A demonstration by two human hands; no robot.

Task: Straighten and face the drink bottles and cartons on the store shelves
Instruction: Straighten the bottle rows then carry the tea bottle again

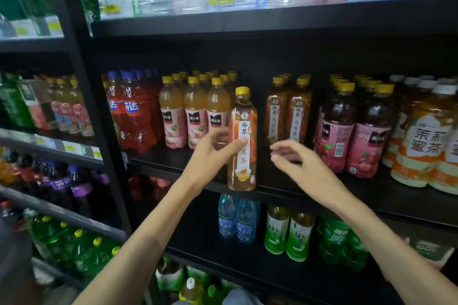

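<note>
While the left hand curls its fingers and thumb round the amber tea bottle with a yellow cap and white vertical label — upright at the front lip of the black metal shelf, centre of the frame — the right hand hovers just beside it, fingers loosely bent, holding nothing. Behind stand two matching amber tea bottles. Pink-labelled peach juice bottles crowd left of centre, dark red pink-labelled bottles to the right.
</note>
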